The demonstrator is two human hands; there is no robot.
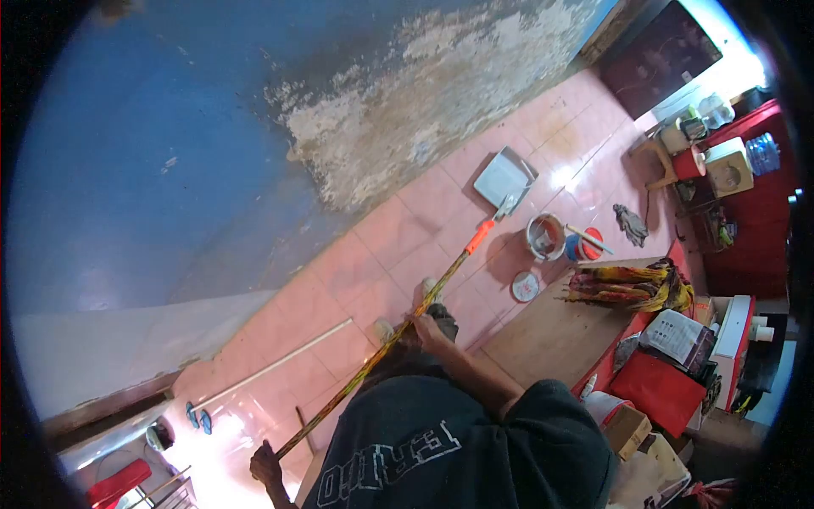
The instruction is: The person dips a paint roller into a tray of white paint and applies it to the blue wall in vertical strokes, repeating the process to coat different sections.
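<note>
- Right hand: fingers wrapped round the middle of a pole, centre of frame.
- Left hand: fingers closed on its butt end, lower left.
- Pole: long, slim, streaked yellow, green and dark; runs diagonally from lower left to an orange grip above centre. Metal head overlaps a pale grey tray; contact unclear.
- Right of grip: bucket, red-and-blue can with a stick across it, round lid, crumpled grey rag.
- Floor: pink tile, glossy, glare at lower left and upper right. White rod and blue slippers lower left.
- Wall: blue, upper left; large flaking patch at top centre, bare whitish-brown plaster.
- Right edge: yellow-red cloth, red folder-like item, boxes, jumbled household goods.
</note>
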